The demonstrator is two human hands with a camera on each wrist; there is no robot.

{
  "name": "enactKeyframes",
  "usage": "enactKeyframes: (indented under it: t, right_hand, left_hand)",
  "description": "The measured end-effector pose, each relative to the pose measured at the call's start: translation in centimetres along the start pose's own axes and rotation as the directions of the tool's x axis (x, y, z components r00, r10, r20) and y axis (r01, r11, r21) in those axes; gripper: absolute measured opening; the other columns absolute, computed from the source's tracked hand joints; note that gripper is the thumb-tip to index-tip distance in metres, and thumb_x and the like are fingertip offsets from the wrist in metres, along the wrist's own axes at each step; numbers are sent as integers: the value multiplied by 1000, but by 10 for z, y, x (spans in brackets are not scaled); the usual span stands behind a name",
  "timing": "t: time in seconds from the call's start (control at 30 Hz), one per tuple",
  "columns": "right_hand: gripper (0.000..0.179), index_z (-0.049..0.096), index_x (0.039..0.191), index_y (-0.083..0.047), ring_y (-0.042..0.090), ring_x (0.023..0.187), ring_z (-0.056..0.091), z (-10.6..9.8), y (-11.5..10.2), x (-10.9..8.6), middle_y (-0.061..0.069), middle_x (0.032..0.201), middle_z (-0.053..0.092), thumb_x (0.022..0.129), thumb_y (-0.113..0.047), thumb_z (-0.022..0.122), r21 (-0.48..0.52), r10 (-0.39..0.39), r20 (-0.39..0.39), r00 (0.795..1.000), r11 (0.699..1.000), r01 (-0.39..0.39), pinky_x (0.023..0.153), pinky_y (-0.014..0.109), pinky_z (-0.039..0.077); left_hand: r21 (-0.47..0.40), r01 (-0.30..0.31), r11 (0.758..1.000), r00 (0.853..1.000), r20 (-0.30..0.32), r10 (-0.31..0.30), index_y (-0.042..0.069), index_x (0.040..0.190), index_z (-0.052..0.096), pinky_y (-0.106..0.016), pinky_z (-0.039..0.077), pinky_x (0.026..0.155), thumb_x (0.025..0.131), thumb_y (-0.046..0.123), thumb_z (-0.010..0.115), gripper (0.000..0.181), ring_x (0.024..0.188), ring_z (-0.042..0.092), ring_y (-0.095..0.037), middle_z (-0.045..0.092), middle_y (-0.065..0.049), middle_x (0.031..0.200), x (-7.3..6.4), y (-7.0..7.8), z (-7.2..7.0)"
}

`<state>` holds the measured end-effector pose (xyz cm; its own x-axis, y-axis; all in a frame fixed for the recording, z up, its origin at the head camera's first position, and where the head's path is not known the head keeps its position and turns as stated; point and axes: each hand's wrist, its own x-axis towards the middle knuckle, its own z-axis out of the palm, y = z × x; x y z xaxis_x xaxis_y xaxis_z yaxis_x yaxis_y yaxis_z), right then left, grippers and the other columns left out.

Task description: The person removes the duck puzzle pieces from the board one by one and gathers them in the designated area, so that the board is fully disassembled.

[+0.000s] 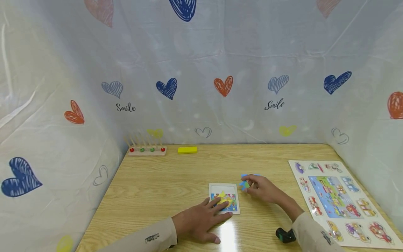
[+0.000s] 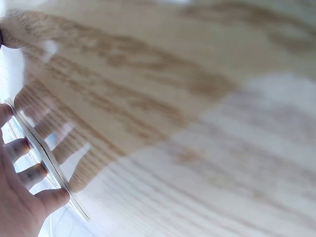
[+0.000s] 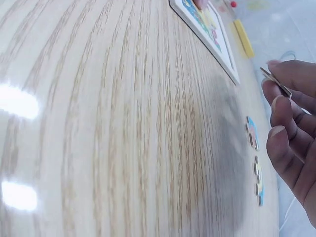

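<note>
A small jigsaw puzzle (image 1: pixel 232 196) in a white frame lies on the table, its lower part filled with coloured pieces and its upper part bare. My left hand (image 1: pixel 204 218) rests on the frame with fingers spread, partly covering the picture. To the right of the frame, my right hand (image 1: pixel 262 189) pinches a blue and green puzzle piece (image 1: pixel 244 185) between thumb and fingers. The right wrist view shows this puzzle piece (image 3: pixel 277 83) edge-on, held above the table. Beneath that hand lie two loose puzzle pieces (image 3: pixel 252 133), partly hidden in the head view.
A large picture board (image 1: pixel 341 201) with vehicle shapes covers the right side of the wooden table (image 1: pixel 151 189). At the back left stand a pegged wooden rack (image 1: pixel 147 150) with red and green beads and a yellow block (image 1: pixel 187 150). A black object (image 1: pixel 285 235) lies by the right sleeve.
</note>
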<state>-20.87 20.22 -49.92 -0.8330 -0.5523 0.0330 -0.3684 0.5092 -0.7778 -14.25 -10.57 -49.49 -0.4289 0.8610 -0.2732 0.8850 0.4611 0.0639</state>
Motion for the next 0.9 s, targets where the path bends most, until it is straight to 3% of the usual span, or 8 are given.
enactKeyframes:
  t: [0.2,0.43,0.9]
  right_hand:
    - [50,54,139,5,2,61,49,-5,3,-8,12,104,60,95,-15,70,23,2,15,1000,1000,-3,57,22,47]
    - [46,56,136,3,2,65,51,-14,6,-16,14,105,58,95,-10,70,5,-3,20,1000,1000,3,60,23,48]
    - [45,52,133,7,3,65,51,-35,15,-26,20,107,56,93,-4,68,87,84,-12,996,993,-83,59,22,47]
  left_hand:
    - [17,-5,1000,1000,-10,5,32,163,8,-53,32,118,97,74,24,79,155,15,-33,9,-3,170,1,-1,2]
    - [21,-11,1000,1000,-29,11,31,163,10,-53,33,117,98,73,25,79,155,16,-34,10,-4,170,1,-2,4]
    - [16,-17,1000,1000,-25,17,30,163,11,-53,32,118,99,71,28,78,155,15,-33,11,-5,170,1,-2,3]
